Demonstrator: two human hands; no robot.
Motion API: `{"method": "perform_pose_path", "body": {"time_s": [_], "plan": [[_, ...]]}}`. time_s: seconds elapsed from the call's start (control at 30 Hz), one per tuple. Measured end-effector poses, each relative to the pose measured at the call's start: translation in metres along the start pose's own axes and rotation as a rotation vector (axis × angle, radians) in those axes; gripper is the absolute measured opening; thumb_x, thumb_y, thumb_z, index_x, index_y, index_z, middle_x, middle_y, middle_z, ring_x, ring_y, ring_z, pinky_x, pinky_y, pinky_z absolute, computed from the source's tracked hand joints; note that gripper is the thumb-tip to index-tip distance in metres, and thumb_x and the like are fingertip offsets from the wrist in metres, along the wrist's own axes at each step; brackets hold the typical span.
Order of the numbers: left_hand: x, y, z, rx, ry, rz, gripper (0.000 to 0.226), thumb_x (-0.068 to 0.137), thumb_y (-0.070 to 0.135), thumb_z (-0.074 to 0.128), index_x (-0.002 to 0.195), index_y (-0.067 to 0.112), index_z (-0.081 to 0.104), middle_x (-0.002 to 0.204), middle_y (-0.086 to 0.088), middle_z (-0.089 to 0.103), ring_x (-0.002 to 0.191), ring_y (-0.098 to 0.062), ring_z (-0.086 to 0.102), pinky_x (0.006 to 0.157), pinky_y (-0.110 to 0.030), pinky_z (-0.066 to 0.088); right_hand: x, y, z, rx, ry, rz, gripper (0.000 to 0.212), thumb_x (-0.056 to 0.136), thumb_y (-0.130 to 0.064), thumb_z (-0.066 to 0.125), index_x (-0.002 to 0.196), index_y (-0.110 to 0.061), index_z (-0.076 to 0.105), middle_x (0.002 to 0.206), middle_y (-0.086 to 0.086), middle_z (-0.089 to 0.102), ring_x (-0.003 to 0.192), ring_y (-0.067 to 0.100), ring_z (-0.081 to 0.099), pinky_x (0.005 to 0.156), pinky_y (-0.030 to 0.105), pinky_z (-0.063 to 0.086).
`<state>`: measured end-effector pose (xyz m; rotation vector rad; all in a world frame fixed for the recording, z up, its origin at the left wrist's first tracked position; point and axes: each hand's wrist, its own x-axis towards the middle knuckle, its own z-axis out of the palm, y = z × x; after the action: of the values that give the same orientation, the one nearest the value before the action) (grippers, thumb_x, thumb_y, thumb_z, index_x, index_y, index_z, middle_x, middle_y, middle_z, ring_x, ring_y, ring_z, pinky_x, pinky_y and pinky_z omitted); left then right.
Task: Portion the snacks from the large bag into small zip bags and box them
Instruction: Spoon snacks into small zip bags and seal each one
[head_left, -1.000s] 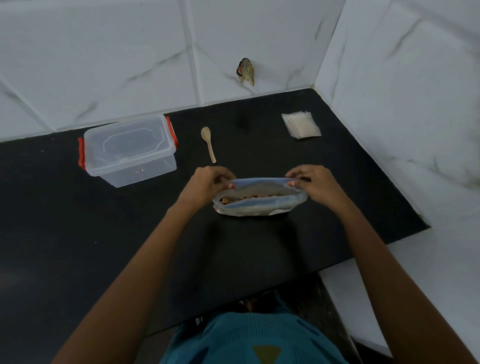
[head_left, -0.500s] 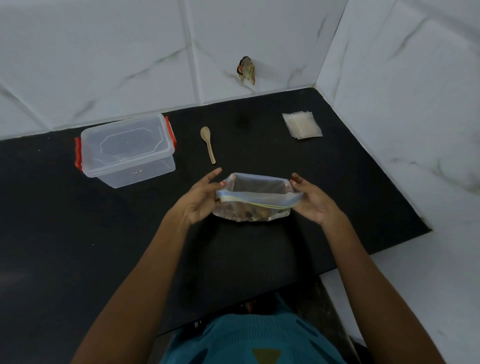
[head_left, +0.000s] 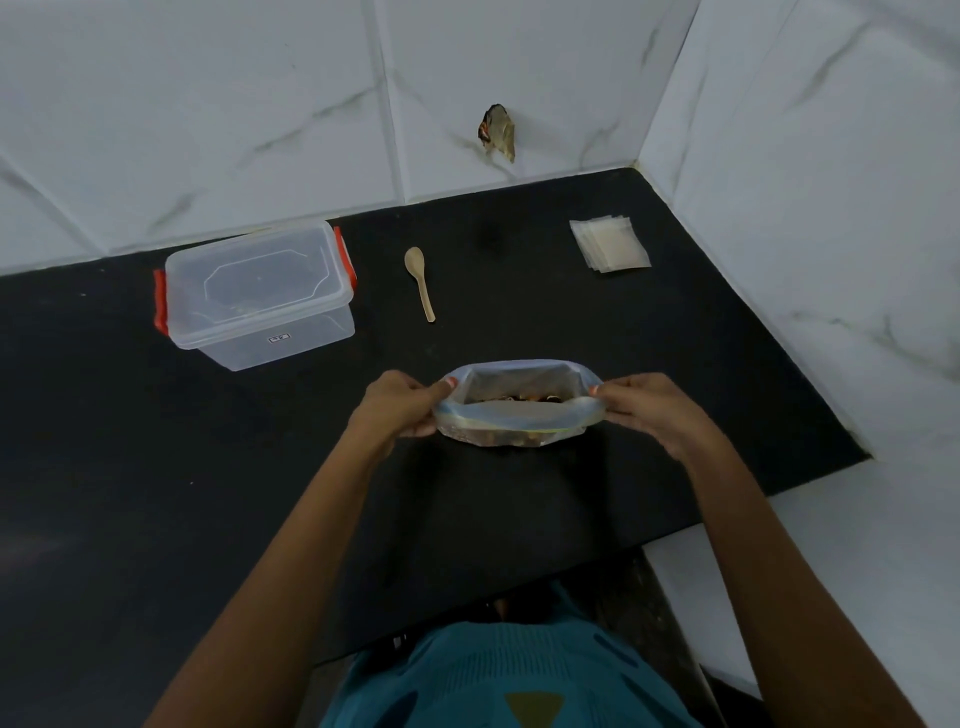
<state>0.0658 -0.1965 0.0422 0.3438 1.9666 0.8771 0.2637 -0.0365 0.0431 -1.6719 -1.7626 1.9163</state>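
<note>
Large clear zip bag (head_left: 519, 415) with a blue-tinted rim stands on the black worktop (head_left: 156, 467), front centre, mouth pulled wide open. Brown snacks (head_left: 519, 399) are visible inside, low in the bag.

Left hand (head_left: 397, 405) pinches the left end of the rim, with its grip clamped on the bag and thumb on top. Right hand (head_left: 647, 410) does the same at the right end, also clamped on the bag.

Clear plastic box with red latches (head_left: 260, 291), lid on, sits back left, well apart from the bag. Small wooden spoon (head_left: 420, 283) lies just right of the box, bowl pointing away. Stack of small clear zip bags (head_left: 610, 243) lies flat back right, near the corner of the white marble-tiled wall (head_left: 208, 104). A brownish thing (head_left: 497, 132) is on the wall; I cannot tell what it is. Teal knitted top (head_left: 493, 675) shows at the bottom edge.
</note>
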Motion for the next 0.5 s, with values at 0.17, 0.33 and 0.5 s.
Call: {"method": "perform_pose_path", "body": {"time_s": [0.17,0.33,0.5], "plan": [[-0.004,-0.004,0.004,-0.174,-0.004,-0.007,0.020,0.089,0.020,0.057,0.101,0.004,0.060,0.088,-0.007,0.062,0.074,-0.011,0.063,0.052,-0.018,0.052,-0.008,0.000,0.000,-0.084,0.072,0.038,0.012,0.088,-0.019,0.061,0.092,-0.008,0.062,0.081,0.005,0.062,0.074,0.010,0.058,0.066,0.021,0.049],[-0.008,-0.008,0.006,-0.582,-0.096,-0.170,0.014,0.089,0.018,0.058,0.099,0.008,0.059,0.093,-0.010,0.063,0.083,-0.017,0.061,0.071,-0.027,0.052,-0.010,0.005,-0.002,0.313,-0.069,0.192,0.004,0.088,-0.009,0.058,0.090,-0.007,0.060,0.087,0.009,0.063,0.081,0.016,0.062,0.068,0.026,0.054],[-0.005,-0.015,0.006,-1.016,-0.247,-0.259,0.014,0.090,0.025,0.055,0.086,0.013,0.060,0.076,-0.005,0.065,0.082,-0.015,0.057,0.073,-0.024,0.045,-0.003,0.016,0.001,0.728,-0.225,0.233,0.005,0.077,-0.008,0.065,0.080,-0.010,0.062,0.087,0.004,0.064,0.083,0.014,0.061,0.066,0.025,0.056]]}}
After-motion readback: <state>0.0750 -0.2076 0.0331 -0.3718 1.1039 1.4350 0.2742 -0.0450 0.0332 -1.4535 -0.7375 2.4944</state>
